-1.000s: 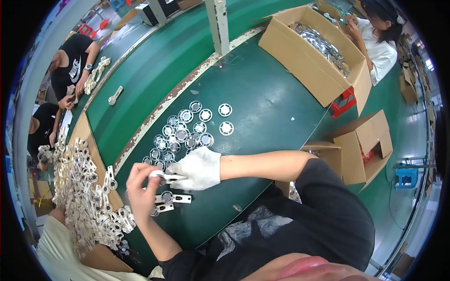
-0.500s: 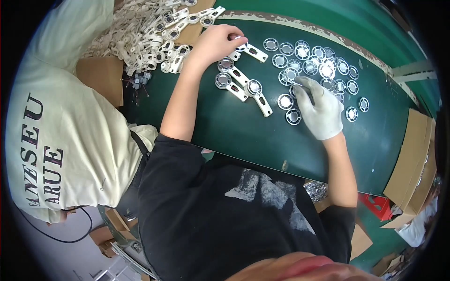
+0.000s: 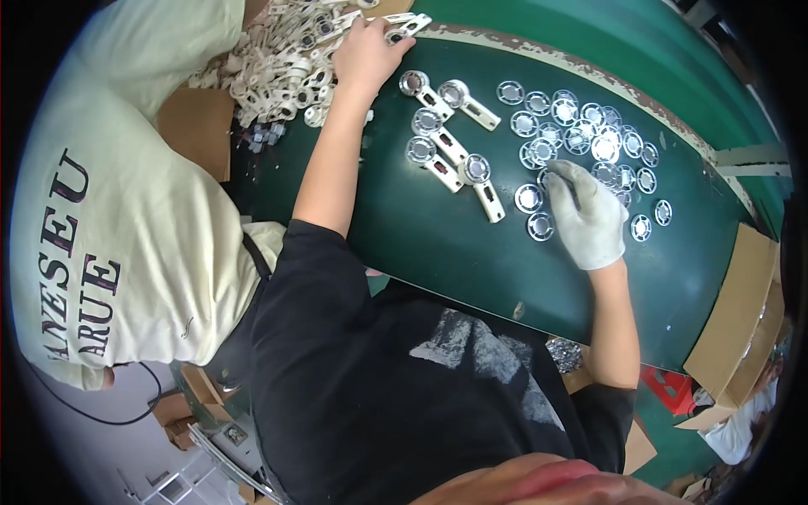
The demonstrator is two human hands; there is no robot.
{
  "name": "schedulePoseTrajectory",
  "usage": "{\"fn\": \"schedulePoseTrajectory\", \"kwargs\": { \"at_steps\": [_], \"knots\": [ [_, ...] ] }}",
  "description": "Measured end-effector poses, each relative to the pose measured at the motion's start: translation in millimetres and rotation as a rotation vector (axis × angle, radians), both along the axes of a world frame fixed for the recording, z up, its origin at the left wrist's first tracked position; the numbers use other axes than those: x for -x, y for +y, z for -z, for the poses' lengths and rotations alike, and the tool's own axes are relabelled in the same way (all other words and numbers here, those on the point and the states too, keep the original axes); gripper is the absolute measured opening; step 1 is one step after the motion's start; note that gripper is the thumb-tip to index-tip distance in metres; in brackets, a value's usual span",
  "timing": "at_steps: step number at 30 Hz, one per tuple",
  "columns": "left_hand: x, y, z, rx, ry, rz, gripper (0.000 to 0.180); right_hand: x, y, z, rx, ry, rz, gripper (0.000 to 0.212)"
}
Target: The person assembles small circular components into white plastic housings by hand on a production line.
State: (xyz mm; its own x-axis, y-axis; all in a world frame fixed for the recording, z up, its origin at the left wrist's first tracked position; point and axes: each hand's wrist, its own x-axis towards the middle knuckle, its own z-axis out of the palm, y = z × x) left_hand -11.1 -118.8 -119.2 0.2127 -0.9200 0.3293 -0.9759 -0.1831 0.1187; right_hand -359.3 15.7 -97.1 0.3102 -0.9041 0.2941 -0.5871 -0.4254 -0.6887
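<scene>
two hands work: the bare left hand [image 3: 368, 52] grasps a light, stiff white arm [image 3: 402, 28] from the pile [image 3: 282, 59], the gloved right [image 3: 587, 215] pinches a thin, slippery disc [image 3: 551, 178] by its rim.

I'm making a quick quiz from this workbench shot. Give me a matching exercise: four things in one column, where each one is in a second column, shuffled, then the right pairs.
Things:
1. left hand
2. right hand
3. white handled parts
4. cardboard box

Places:
A. at the table's right edge
B. gloved, on the round silver discs
C. laid on the green table between the two hands
D. bare, at the heap of white parts

Pairs: 1-D, 2-B, 3-C, 4-A
</scene>
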Motion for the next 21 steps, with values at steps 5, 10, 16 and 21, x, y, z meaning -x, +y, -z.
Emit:
{"fn": "schedulePoseTrajectory", "kwargs": {
  "at_steps": [5, 10, 16, 21],
  "knots": [
    [-8.8, -9.2, 10.8, -0.025, -0.002, 0.112, 0.047, 4.7, 1.2, 3.6, 0.016, -0.030, 0.038, 0.019],
    [-19.2, 8.0, -6.5, 0.126, 0.062, 0.230, 0.041, 2.0, 0.3, 3.8, 0.077, -0.074, 0.045, 0.022],
    [106.9, 61.7, -54.5, 0.176, 0.365, 1.060, 0.038, 4.6, -9.7, 4.0, 0.510, 0.038, 0.108, 0.061],
    [138.7, 62.9, -47.8, -0.048, 0.558, 1.152, 0.062, 5.7, -3.2, 12.1, 0.053, -0.045, 0.204, 0.040]
  ]
}}
